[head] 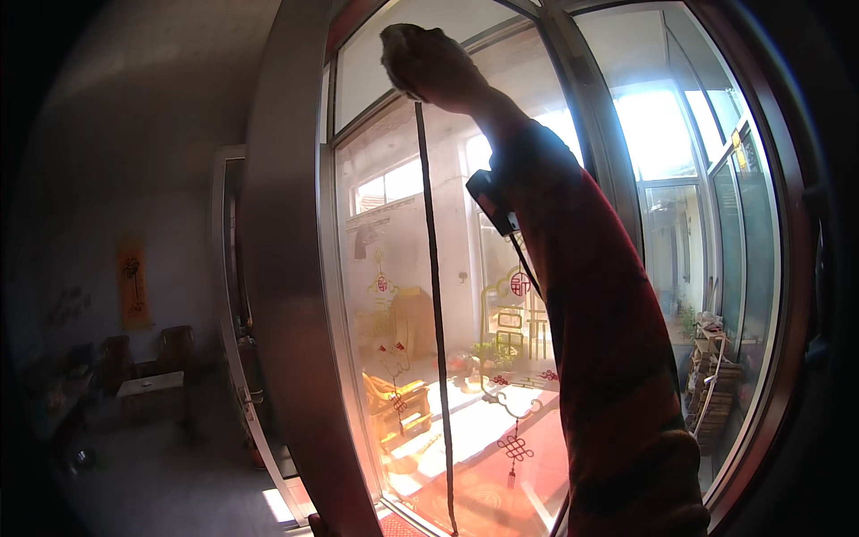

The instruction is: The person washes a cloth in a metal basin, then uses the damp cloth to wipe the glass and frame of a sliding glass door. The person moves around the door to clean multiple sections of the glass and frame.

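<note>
My right hand [446, 74] is raised high, closed around a pale bunched cloth [396, 57]. The cloth is at the upper part of a glazed door [396, 262], over its crossbar; whether it touches the glass is hard to tell. Just below the cloth, a narrow dark vertical strip [435, 302] runs down to the door's foot. On my sleeved forearm sits a small black device [493, 201] with a cable. A small dark shape at the bottom edge, beside the door frame [288, 268], may be fingers of my left hand [318, 526]; it is too dark to make out.
Red and gold decals [513, 322] mark the glass. Behind it show a wooden chair [402, 406] and a red rug [496, 483]. Stacked wood [715, 396] stands outside at right. At left, a dim room holds a low table [151, 384] and an orange scroll [132, 282].
</note>
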